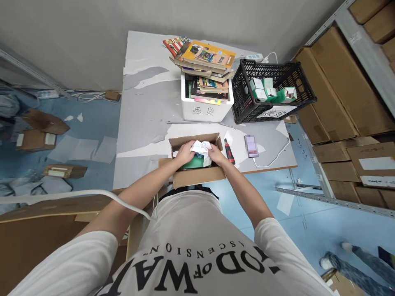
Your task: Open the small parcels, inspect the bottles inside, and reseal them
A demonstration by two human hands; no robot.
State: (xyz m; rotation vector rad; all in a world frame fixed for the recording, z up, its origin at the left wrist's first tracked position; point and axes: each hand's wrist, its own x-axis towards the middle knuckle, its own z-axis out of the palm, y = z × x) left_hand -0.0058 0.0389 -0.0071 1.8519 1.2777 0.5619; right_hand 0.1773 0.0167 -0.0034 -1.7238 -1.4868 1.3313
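An open cardboard box [197,178] sits at the table's near edge, right in front of my body. Inside it lies a green item [193,163], partly covered. Above that, a crumpled white sheet of paper [201,149] is gripped from both sides. My left hand [185,153] closes on its left edge, and my right hand [216,154] pinches the right edge. Something dark blue shows beneath the paper, too small to name. Just right of the box lies a red and black utility knife [229,151].
A phone [251,146] on a white cable lies at right. Behind stand a white bin [202,110] heaped with books and a black crate [274,107] holding green-and-white boxes. Cartons [336,90] fill the right shelving. Another person's legs [348,267] show at lower right.
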